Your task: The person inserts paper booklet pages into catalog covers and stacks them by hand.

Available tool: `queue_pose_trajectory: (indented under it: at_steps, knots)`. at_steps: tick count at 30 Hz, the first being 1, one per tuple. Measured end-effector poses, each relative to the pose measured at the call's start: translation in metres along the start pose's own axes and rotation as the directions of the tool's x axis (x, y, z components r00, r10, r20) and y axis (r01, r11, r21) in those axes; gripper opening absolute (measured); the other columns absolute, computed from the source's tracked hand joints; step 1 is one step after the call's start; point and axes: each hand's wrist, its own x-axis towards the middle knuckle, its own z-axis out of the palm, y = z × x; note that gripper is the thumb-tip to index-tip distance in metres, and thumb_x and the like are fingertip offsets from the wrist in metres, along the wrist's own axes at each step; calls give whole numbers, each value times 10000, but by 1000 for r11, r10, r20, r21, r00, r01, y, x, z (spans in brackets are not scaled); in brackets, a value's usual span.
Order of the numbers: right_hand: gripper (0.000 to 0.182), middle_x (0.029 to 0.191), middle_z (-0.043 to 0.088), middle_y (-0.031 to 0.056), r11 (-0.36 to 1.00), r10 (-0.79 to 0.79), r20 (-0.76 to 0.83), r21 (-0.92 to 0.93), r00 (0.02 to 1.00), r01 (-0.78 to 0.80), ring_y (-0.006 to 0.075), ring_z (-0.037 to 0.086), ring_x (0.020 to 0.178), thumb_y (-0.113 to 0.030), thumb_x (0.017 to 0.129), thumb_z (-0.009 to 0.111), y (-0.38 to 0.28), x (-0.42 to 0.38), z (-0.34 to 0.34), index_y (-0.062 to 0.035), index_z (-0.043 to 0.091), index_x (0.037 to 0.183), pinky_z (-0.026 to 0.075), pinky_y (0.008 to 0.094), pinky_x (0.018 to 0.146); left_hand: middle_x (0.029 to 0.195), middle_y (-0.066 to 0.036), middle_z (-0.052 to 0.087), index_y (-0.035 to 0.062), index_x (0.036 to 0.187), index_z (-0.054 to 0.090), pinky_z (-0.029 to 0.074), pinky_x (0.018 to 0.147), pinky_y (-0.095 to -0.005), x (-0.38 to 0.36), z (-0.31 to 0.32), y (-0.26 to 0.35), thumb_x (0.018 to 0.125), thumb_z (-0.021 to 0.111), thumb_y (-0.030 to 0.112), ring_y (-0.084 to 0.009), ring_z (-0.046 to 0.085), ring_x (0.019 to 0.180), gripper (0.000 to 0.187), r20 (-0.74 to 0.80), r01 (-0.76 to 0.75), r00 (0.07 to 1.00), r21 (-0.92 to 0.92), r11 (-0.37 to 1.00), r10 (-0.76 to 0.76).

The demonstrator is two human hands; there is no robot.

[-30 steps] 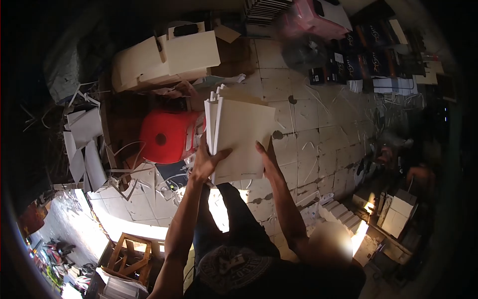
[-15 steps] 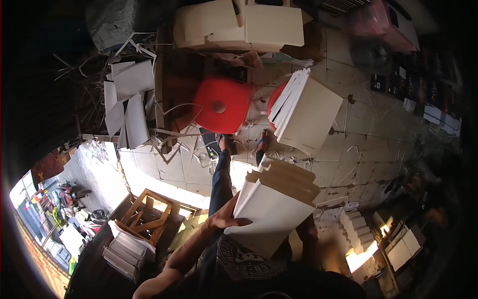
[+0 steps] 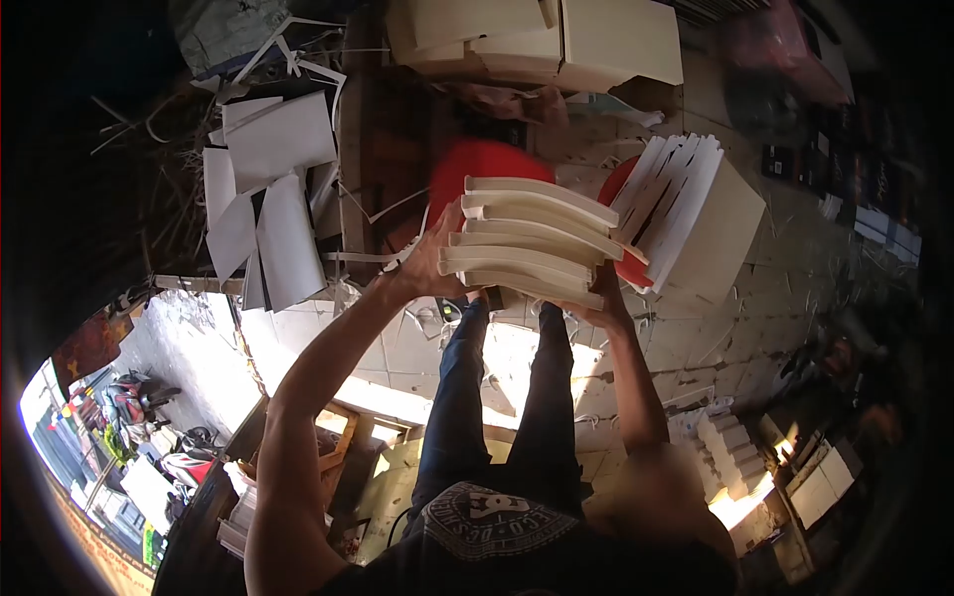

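A stack of several thick, cream-coloured books or paper blocks [image 3: 532, 238] is held out in front of my body, their edges turned up towards me and bowed. My left hand [image 3: 429, 260] grips the stack's left end. My right hand [image 3: 608, 301] supports it at the lower right corner, its fingers partly hidden under the blocks. Just beyond the stack is a red plastic stool [image 3: 487, 164], partly covered by it. Right of my hands, another stack of white-edged paper blocks [image 3: 711, 223] rests on a second red stool [image 3: 613, 189].
Folded white sheets [image 3: 283, 139] and paper strips lie on the left. Large cream paper stacks [image 3: 621, 40] stand at the far side. Scraps litter the tiled floor [image 3: 696, 328]. More stacked blocks [image 3: 730, 452] are at the lower right, near wooden pieces.
The held stack has moved forward, away from my torso, and turned so its edges face up. My right hand, hidden before, now shows on its right side. My view has shifted slightly.
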Motion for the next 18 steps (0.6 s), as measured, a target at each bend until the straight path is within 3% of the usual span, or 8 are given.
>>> queue_pose_trajectory:
  at_steps: [2,5,8,9,11,14,15,18]
  knots:
    - [865,1228,550,168,962,-213,-36,-184,976,203,252,554,1101,-189,581,869,15,27,4,-18,430,1306,447,380,939,1419,-369,184,-22,1396,278,392,1025,-508,1,0,-32,622,823,366,-515,341,1262,1022,53,-99,995,210,973,89]
    - [1004,1327,477,180,983,-129,43,-130,991,133,275,484,1211,-230,583,879,36,59,8,-29,323,1394,386,377,1025,1476,-338,113,-16,1454,114,333,1084,-488,-8,21,-60,600,835,372,-506,253,1328,1184,43,41,998,87,995,-45]
    - [1106,1399,394,205,940,-196,74,-270,978,208,311,393,1299,-273,590,878,55,73,8,-45,224,1452,311,401,1093,1515,-291,65,15,1473,-61,242,1141,-458,-16,45,-76,591,844,369,-482,160,1382,1312,-14,172,983,-286,943,-183]
    - [1117,1415,369,217,908,-234,76,-340,969,246,332,358,1322,-292,599,871,67,72,9,-51,205,1463,283,420,1110,1539,-252,-27,30,1474,-103,156,1164,-480,-15,52,-83,581,840,418,-481,43,1406,1355,-53,80,994,-238,968,-95]
    - [1118,1424,349,231,866,-235,96,-432,967,253,369,313,1344,-327,622,855,90,68,19,-60,183,1475,241,451,1131,1535,-255,-73,35,1474,-116,122,1157,-519,-14,65,-85,573,831,466,-485,-17,1405,1376,-102,-9,995,-131,991,-4]
    - [899,1372,410,209,753,-361,173,-526,916,396,407,302,1324,-395,669,817,110,74,15,-104,381,1401,223,511,1124,1521,-277,-122,43,1474,-133,83,1141,-574,-9,69,-95,570,813,526,-486,-85,1401,1394,39,29,999,93,995,-32]
    - [845,1360,422,205,641,-463,229,-581,856,502,411,311,1315,-400,670,815,84,80,10,-114,433,1368,229,517,1120,1514,-291,-129,44,1475,-133,79,1138,-582,-12,71,-95,576,807,532,-486,-95,1400,1389,40,34,999,92,995,-38]
    - [696,1345,442,194,789,-332,203,-476,921,389,443,333,1289,-410,669,809,77,70,19,-130,564,1258,247,543,1106,1492,-335,-141,41,1476,-123,75,1135,-586,-9,76,-87,600,792,522,-488,-103,1399,1355,-145,-33,989,-59,998,24]
